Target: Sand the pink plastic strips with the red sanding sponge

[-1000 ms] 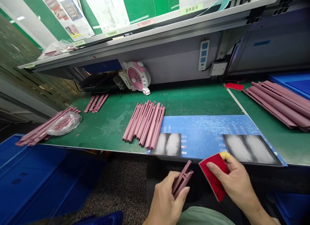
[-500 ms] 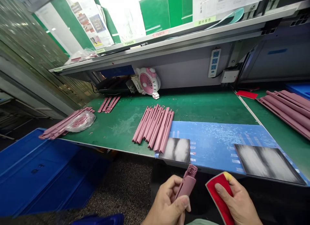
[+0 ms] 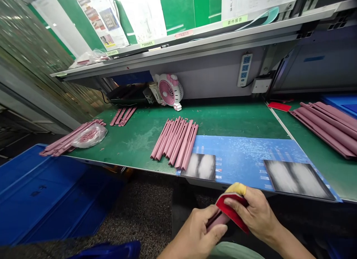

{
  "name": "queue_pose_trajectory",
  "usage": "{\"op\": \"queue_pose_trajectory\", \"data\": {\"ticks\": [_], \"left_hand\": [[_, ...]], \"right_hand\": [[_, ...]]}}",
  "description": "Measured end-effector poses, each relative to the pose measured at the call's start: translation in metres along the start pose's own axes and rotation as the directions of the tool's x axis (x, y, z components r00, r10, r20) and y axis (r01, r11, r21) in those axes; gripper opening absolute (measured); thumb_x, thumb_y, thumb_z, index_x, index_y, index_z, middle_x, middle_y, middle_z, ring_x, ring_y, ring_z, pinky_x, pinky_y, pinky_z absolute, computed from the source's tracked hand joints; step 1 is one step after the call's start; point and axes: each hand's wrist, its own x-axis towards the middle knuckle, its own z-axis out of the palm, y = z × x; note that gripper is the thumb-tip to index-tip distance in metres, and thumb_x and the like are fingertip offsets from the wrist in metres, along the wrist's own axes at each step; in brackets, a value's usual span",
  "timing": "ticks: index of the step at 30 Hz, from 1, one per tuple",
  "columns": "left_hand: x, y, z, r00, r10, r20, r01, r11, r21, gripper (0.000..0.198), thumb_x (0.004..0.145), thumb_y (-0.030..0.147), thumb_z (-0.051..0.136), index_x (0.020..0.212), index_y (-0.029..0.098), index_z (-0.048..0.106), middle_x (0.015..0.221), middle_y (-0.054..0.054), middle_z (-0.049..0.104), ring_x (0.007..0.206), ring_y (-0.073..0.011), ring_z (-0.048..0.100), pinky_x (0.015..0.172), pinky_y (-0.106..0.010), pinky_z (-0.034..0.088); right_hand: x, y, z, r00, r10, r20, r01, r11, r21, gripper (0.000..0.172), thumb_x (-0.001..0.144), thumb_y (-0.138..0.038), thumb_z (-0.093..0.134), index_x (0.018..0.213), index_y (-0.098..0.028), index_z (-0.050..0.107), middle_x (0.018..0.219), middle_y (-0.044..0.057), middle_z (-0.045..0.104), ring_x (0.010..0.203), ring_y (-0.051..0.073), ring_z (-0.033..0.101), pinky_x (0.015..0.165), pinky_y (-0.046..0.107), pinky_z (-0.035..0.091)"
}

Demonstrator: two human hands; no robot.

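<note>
Pieces of something pink show through a clear bag on the left of the green bench, where it lies against a bundle of long pink strips. Another bag, also clear, sits on the shelf above; it has pink in it, too small to make out. A large blue bin stands below the bench's left end, and part of a blue tray shows at the far right, behind a stack of pink lengths.

The pink part is in the left hand, in front of the bench edge and above the lap. It is narrow and dusty pink, and tilts up toward the right; its upper end is hidden under a red pad. The left fingers are wrapped around the part, the thumb along its near side. The right hand pinches the pad, thumb on its red face, a yellow cover on one finger. The pad is bent over and has a pale edge. More pink parts lie side by side on the bench, next to a grey-and-black panel on a blue sheet.
</note>
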Motion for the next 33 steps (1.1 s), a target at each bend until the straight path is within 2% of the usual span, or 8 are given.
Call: {"op": "queue_pose_trajectory", "data": {"ticks": [4,7,12,18,23,27,31,33], "left_hand": [[0.003,-0.015,0.0,0.982,-0.072,0.172,0.101,0.981,-0.167,0.077,0.082,0.079,0.056,0.114,0.01,0.068,0.065,0.0,0.055,0.047,-0.0077,0.043,0.045,-0.018,0.031],[0.001,-0.016,0.001,0.989,-0.025,0.146,0.028,0.999,-0.018,0.069,0.086,0.074,0.057,0.107,0.01,0.07,0.069,-0.001,0.056,0.056,-0.0086,0.047,0.052,-0.019,0.034],[-0.003,-0.007,-0.004,0.995,-0.052,0.079,0.048,0.997,0.055,0.061,0.092,0.067,0.053,0.115,0.012,0.067,0.071,-0.001,0.061,0.048,-0.0063,0.045,0.044,-0.016,0.031],[-0.004,-0.009,-0.007,0.991,-0.065,0.118,0.072,0.996,-0.052,0.068,0.09,0.07,0.055,0.119,0.01,0.065,0.069,-0.002,0.062,0.042,-0.0046,0.042,0.039,-0.015,0.031],[-0.004,-0.011,-0.007,0.992,-0.058,0.115,0.061,0.998,-0.016,0.068,0.09,0.07,0.054,0.119,0.01,0.066,0.07,-0.003,0.063,0.045,-0.0059,0.042,0.042,-0.016,0.031],[-0.003,-0.009,-0.006,0.994,0.06,0.095,-0.072,0.989,0.131,0.063,0.094,0.064,0.051,0.126,0.011,0.067,0.07,-0.002,0.062,0.054,-0.0098,0.049,0.051,-0.02,0.033],[-0.001,-0.015,-0.003,0.978,0.207,-0.02,-0.196,0.948,0.25,0.051,0.092,0.051,0.061,0.127,0.016,0.069,0.089,-0.006,0.069,0.068,-0.0144,0.056,0.061,-0.023,0.038],[0.003,-0.025,-0.001,0.96,0.266,-0.085,-0.235,0.934,0.268,0.048,0.088,0.045,0.066,0.128,0.019,0.068,0.099,-0.007,0.073,0.073,-0.0169,0.062,0.064,-0.023,0.043]], "right_hand": [[-0.005,-0.001,0.006,0.998,0.047,-0.038,-0.046,0.998,0.033,0.012,0.099,-0.036,0.062,0.103,-0.027,0.069,0.089,-0.001,0.076,0.077,0.016,0.071,0.071,0.024,0.052],[0.001,-0.004,0.006,0.992,0.118,-0.054,-0.123,0.986,-0.111,0.022,0.1,-0.04,0.058,0.09,-0.024,0.068,0.073,-0.001,0.071,0.062,0.016,0.066,0.061,0.027,0.049],[0.015,-0.003,-0.007,0.903,0.182,-0.39,-0.285,0.932,-0.225,0.032,0.094,-0.053,0.064,0.089,-0.022,0.067,0.063,-0.002,0.068,0.05,0.016,0.06,0.052,0.027,0.046],[-0.001,-0.005,-0.008,0.981,0.16,-0.11,-0.175,0.975,-0.136,0.022,0.093,-0.043,0.069,0.085,-0.023,0.067,0.072,-0.002,0.069,0.06,0.015,0.065,0.058,0.024,0.051],[-0.004,-0.002,-0.013,0.929,0.137,-0.343,-0.21,0.96,-0.187,0.021,0.09,-0.041,0.073,0.085,-0.022,0.066,0.068,-0.003,0.067,0.053,0.014,0.06,0.054,0.024,0.05],[-0.002,0.0,-0.016,0.963,0.171,-0.21,-0.197,0.974,-0.108,0.023,0.091,-0.043,0.071,0.081,-0.022,0.067,0.067,-0.002,0.067,0.057,0.015,0.061,0.057,0.025,0.051],[-0.002,0.006,-0.021,0.784,0.506,-0.36,-0.491,0.86,0.138,0.034,0.083,-0.054,0.075,0.082,-0.023,0.061,0.062,-0.003,0.065,0.051,0.016,0.057,0.05,0.026,0.048],[-0.004,0.003,-0.016,0.686,0.677,-0.267,-0.545,0.721,0.428,0.04,0.081,-0.057,0.075,0.093,-0.023,0.059,0.068,-0.002,0.069,0.054,0.017,0.061,0.051,0.025,0.049]]}}
